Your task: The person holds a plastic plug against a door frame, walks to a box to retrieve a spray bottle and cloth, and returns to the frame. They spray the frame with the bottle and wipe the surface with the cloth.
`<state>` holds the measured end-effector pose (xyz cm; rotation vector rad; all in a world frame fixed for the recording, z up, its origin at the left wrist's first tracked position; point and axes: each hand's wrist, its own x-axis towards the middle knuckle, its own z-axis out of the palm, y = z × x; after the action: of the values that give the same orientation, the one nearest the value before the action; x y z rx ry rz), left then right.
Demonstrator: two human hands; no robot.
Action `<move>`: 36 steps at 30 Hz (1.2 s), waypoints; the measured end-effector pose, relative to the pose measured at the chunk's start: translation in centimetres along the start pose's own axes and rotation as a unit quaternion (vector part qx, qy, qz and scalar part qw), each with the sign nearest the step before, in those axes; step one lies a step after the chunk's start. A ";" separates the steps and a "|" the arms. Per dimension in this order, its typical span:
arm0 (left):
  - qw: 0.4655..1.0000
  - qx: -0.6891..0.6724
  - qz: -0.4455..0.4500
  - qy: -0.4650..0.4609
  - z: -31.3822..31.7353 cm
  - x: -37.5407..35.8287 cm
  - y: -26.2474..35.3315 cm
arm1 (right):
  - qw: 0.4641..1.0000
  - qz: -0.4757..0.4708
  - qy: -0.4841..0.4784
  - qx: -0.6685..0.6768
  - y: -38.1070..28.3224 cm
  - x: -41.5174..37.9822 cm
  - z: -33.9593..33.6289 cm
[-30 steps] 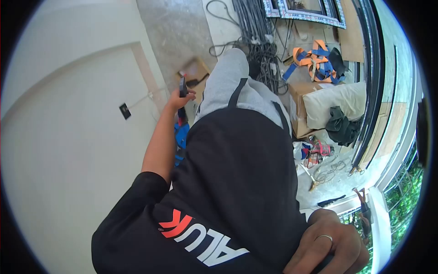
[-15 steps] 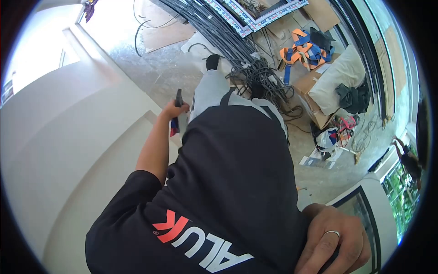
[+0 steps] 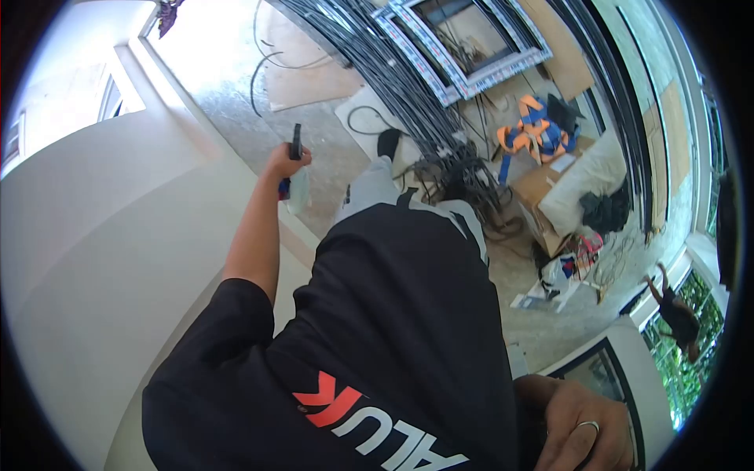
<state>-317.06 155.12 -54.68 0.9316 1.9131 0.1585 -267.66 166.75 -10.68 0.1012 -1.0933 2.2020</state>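
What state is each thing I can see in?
Left hand: closed around a dark object.
Right hand: fingers curled; contents unclear.
Orange-and-blue straps: heaped loosely.
Dark cables: tangled.
Rectangular frame: edges lined with printed strips.
Cardboard box: under a pale sack.
Dark cloth: crumpled.

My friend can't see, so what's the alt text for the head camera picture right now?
Someone's left hand grips a dark object, while their ringed right hand is beside their black shirt. Beyond their legs are long dark strips; another person is at far right.
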 end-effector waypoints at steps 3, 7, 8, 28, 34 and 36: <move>1.000 -0.004 -0.025 0.008 1.5 -0.4 -1.9 | 1.000 0.004 -0.009 -0.016 0.1 0.6 -0.7; 0.998 -0.031 -0.035 -0.036 4.5 -0.7 -5.8 | 0.995 -0.007 0.010 -0.096 0.0 -1.4 -2.7; 0.990 -0.103 -0.067 -0.072 6.1 0.0 -8.0 | 0.988 0.003 0.056 -0.142 0.1 -2.6 -3.7; 0.991 -0.116 -0.046 -0.050 1.1 0.3 -4.1 | 0.504 0.648 0.492 -0.290 25.2 -41.1 -20.5; 0.990 0.028 -0.064 -0.122 1.5 2.8 -3.8 | 0.525 0.588 0.537 -0.300 26.2 -39.4 -19.9; 0.985 0.081 -0.053 -0.141 1.4 3.6 -2.8 | 0.538 0.565 0.542 -0.311 26.9 -38.8 -20.9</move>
<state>-318.27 155.17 -59.25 0.9048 1.7229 -0.1868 -249.23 150.02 -55.92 -2.5353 -1.0724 1.7402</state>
